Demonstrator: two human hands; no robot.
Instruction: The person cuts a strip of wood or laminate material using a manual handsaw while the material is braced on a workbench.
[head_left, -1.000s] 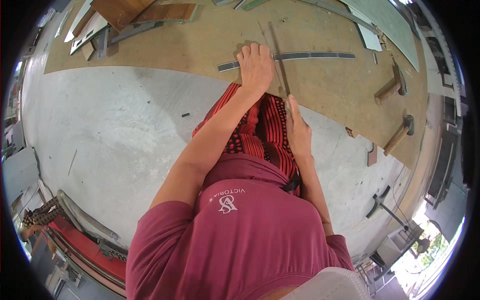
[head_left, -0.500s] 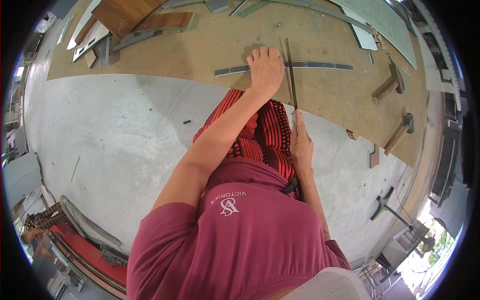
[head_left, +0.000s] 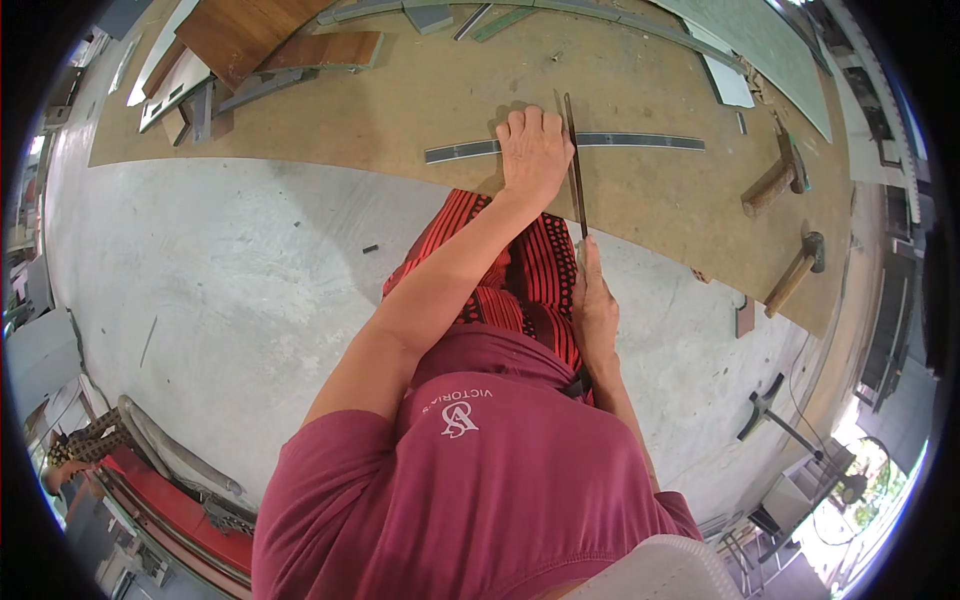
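A narrow grey strip with dark edges (head_left: 645,141) lies crosswise on the brown table board (head_left: 400,110). My left hand (head_left: 538,158) is closed over its middle, fingers curled down onto it; the fingertips are hidden. Just right of those knuckles, a long thin dark tool (head_left: 575,175) crosses the strip, pointing away from me. It shows edge-on, so whether it is a saw or a file I cannot make out. My right hand (head_left: 597,312) grips the tool's near end by the table's front edge, and the handle is hidden inside it.
Two hammers, one (head_left: 778,180) above the other (head_left: 797,272), lie on the right. Brown boards (head_left: 235,40) and offcuts are piled at the far left. A pale green panel (head_left: 775,65) leans far right. Below the table edge is grey floor (head_left: 250,260).
My right hand has drawn the dark tool back toward me, its far tip now nearer the strip. My left hand keeps its place on the strip.
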